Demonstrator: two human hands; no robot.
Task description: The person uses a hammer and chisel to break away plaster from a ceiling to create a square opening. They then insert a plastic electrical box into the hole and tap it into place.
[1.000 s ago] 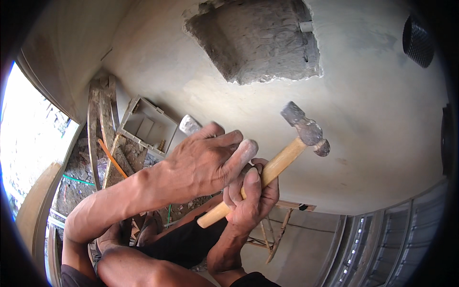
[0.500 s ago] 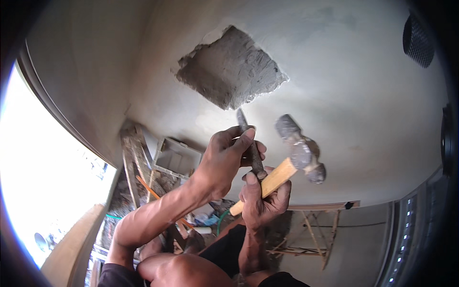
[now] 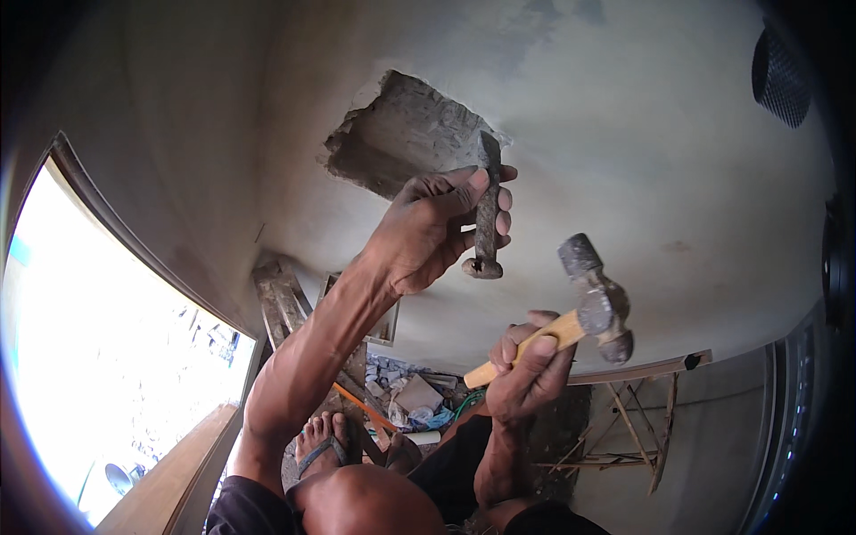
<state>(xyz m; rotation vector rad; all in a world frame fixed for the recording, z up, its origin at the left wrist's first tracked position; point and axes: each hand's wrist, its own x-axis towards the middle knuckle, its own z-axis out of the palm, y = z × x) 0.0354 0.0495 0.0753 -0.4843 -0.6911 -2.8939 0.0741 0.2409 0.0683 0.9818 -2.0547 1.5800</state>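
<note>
My left hand is wrapped round a thick, rusty chisel, its mushroomed striking end pointing down toward me. The chisel's tip overlaps the right corner of a rough, roughly square hole cut in the plastered wall; whether it touches the wall I cannot tell. Lower and to the right, my right hand is closed on the wooden handle of a ball-peen hammer. The hammer's steel head is up, apart from the chisel.
Rubble and scraps lie on the floor below, near my sandalled feet. Muddy wooden boards lean at the wall's left. A bright opening is at the left; a wooden pole frame stands lower right.
The chisel has moved from the hole's lower corner to its right corner. My right hand and hammer have moved right and slightly down, away from the chisel. The view has shifted.
</note>
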